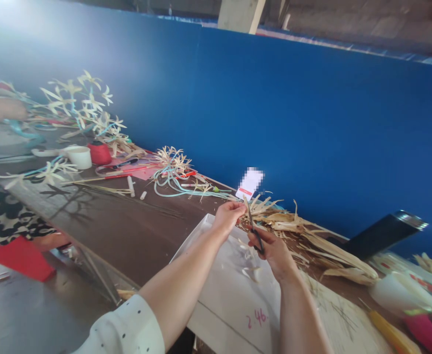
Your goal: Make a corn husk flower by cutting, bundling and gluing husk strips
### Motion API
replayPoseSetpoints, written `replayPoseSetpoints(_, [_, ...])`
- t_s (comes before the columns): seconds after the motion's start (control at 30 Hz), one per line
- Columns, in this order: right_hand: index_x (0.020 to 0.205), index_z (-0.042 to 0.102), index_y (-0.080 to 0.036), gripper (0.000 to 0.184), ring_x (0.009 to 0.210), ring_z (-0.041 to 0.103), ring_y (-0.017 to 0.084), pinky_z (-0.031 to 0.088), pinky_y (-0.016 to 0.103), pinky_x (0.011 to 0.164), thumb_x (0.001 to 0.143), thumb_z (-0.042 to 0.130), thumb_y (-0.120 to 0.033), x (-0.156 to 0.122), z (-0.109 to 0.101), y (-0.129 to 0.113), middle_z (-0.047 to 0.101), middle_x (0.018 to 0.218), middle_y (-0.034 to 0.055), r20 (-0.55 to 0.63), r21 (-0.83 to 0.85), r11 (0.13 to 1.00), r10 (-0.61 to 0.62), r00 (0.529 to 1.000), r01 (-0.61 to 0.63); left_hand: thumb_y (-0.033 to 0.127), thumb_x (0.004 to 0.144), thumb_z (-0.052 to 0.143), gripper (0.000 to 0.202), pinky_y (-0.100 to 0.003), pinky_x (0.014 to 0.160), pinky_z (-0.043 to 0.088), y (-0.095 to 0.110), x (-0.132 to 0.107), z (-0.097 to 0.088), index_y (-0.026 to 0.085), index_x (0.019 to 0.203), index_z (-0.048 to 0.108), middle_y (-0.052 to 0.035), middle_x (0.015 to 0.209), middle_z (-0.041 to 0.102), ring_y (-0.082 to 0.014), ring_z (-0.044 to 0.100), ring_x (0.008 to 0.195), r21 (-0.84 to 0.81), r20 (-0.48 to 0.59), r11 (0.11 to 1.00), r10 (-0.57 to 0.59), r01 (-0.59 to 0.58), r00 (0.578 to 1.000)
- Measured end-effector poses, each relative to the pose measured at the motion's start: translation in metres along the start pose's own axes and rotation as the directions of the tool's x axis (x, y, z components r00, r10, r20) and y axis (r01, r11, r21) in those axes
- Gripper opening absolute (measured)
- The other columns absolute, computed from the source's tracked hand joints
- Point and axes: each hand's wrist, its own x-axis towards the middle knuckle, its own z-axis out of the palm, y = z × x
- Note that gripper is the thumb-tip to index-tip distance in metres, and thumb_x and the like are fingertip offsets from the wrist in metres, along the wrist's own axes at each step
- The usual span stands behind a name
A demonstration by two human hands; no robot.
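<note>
Working with scissors (253,227) over the far end of a white tray (216,290), you look to be partway through trimming, with the present piece apparently unfinished. Your right hand (276,250) is closed around the scissor handles; your left hand (229,216) has its thumb and fingers pinched together beside the blades, seemingly on a pale husk piece, which is too small and blurred to make out. Whether the blades are biting into it cannot be told. Pale scraps (251,273) lie on your tray, so some cutting seems done. Just beyond your right hand, long dried husks (321,243) lie in a loose heap, and these look like material left to work. Off to your left, a cluster of husk flowers (172,160) with pale blue stems (171,189) lies on the brown table (142,236), and farther along a larger spray of husk flowers (90,101) rises by the blue partition (274,123); both seem much nearer completion. At the far left, another person's hand (12,108) shows, too blurred to tell its grip.
</note>
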Motion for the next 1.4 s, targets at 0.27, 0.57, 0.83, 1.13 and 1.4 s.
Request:
replayPoseSetpoints(0.27, [0.111,0.064,-0.019,0.054,0.045,0.032,0.006,0.021,0.022,0.042,0.063,0.07,-0.044,0.0016,-0.0009,0.004,0.055,0.062,-0.0007,0.0,0.002,1.0,-0.014,1.0,0.014,0.026,0.061,0.065,0.015,-0.017,0.046,0.033,0.0074,-0.0047,0.0017,0.012,0.067,0.061,0.0017,0.056,0.051,-0.0041,0.042,0.047,-0.068,-0.007,0.996,-0.062,0.062,0.998])
replayPoseSetpoints(0.57, [0.11,0.065,-0.017,0.055,0.045,0.032,0.006,0.022,0.022,0.042,0.063,0.07,-0.046,-0.001,0.0013,-0.0004,0.055,0.061,0.0001,0.001,-0.02,1.0,-0.021,1.0,0.021,0.025,0.059,0.068,0.017,-0.017,0.045,0.033,0.0049,-0.0026,0.0004,0.012,0.067,0.062,0.0018,0.055,0.05,-0.0043,0.043,0.047,-0.13,-0.005,0.986,-0.106,0.105,0.994])
replayPoseSetpoints(0.83, [0.106,0.067,-0.019,0.053,0.046,0.035,0.008,0.022,0.023,0.042,0.061,0.071,-0.046,-0.0001,-0.0025,0.0019,0.056,0.061,0.0,-0.021,-0.056,0.998,-0.019,1.0,0.018,0.023,0.059,0.069,0.016,-0.016,0.045,0.035,0.0036,-0.0024,-0.0006,0.012,0.067,0.062,0.0016,0.055,0.052,-0.0042,0.044,0.048,-0.143,-0.003,0.983,-0.12,0.118,0.993])
replayPoseSetpoints(1.13, [0.107,0.067,-0.02,0.052,0.046,0.037,0.008,0.024,0.022,0.042,0.062,0.07,-0.044,0.0002,-0.0032,0.0029,0.058,0.061,0.0003,-0.048,-0.115,0.993,-0.035,0.998,0.029,0.022,0.06,0.069,0.015,-0.016,0.043,0.033,0.0031,-0.0008,-0.0011,0.011,0.068,0.062,0.0023,0.052,0.049,-0.0034,0.042,0.044,-0.149,0.001,0.98,-0.136,0.135,0.991])
replayPoseSetpoints(1.4, [0.103,0.068,-0.021,0.048,0.046,0.039,0.009,0.023,0.023,0.043,0.062,0.07,-0.045,0.0008,-0.004,0.0037,0.058,0.059,-0.0004,-0.047,-0.146,0.989,-0.035,0.998,0.028,0.024,0.06,0.069,0.016,-0.016,0.044,0.034,0.0032,-0.0013,-0.0015,0.011,0.068,0.062,0.0025,0.052,0.049,-0.0034,0.042,0.044,-0.125,0.007,0.983,-0.131,0.131,0.991])
